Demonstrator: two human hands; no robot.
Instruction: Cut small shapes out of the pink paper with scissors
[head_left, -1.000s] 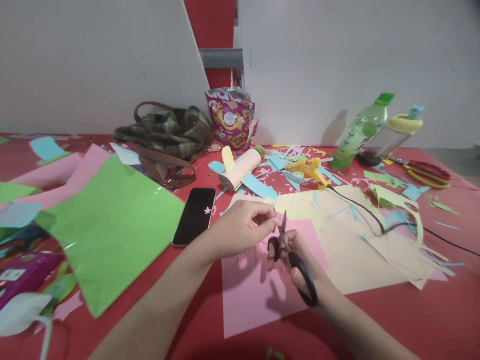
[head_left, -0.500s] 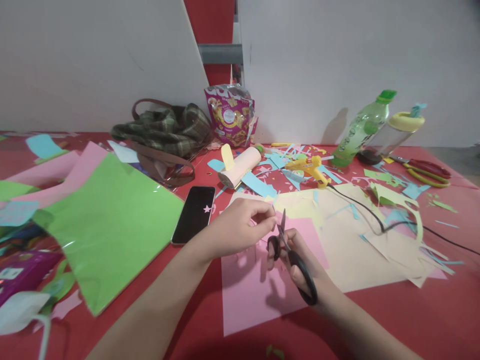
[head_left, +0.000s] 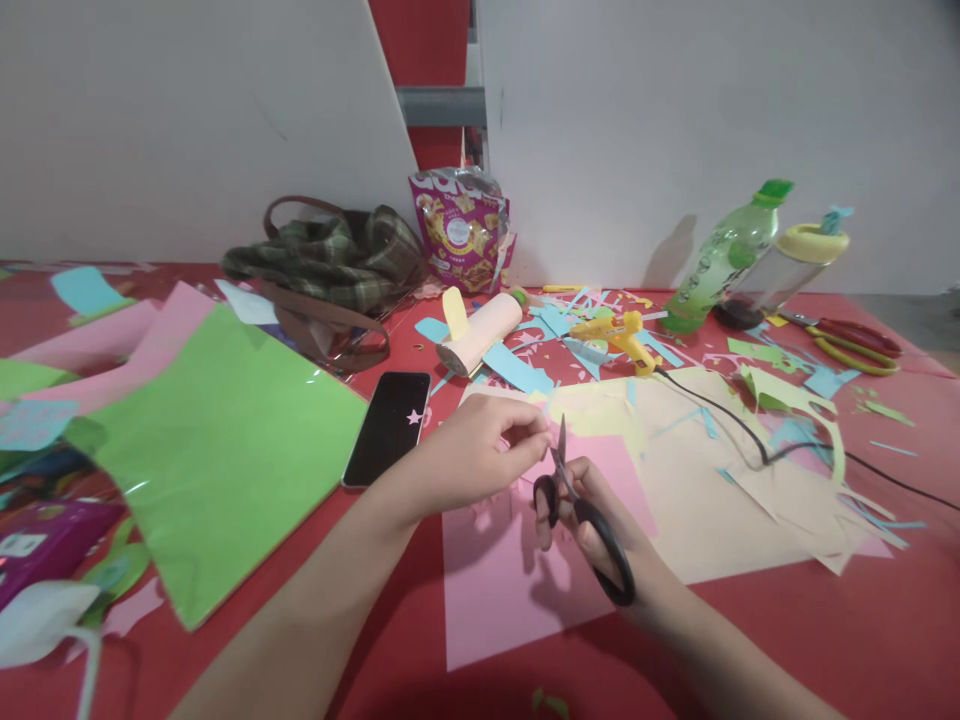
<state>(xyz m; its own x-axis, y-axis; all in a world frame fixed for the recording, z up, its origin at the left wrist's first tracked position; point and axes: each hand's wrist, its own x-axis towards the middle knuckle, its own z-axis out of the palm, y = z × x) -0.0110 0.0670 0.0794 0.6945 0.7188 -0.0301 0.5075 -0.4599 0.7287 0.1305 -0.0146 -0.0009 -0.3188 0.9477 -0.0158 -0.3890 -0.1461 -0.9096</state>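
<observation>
My left hand (head_left: 491, 440) is closed in a pinch on a small piece of pink paper (head_left: 551, 440), mostly hidden by the fingertips. Black-handled scissors (head_left: 561, 462) are in my right hand (head_left: 600, 500), fingers through the loops. Their blades point up and away, right beside my left fingertips and slightly apart. Below both hands lies a pink paper sheet (head_left: 487, 610). A black phone (head_left: 382, 430) lies left of my left hand, with a small pink star (head_left: 414, 416) on it.
Beyond my hands lie a paper-covered tube (head_left: 487, 335), a yellow glue gun (head_left: 619, 335) with a black cord, and paper scraps. A green bottle (head_left: 724, 260) and red-yellow-handled scissors (head_left: 855, 340) are at right. Green sheets (head_left: 232, 450) lie left; a snack bag (head_left: 461, 230) stands behind.
The scissors have shifted very slightly left, toward my left fingertips, and their blades look a little differently angled. My left hand has hardly moved.
</observation>
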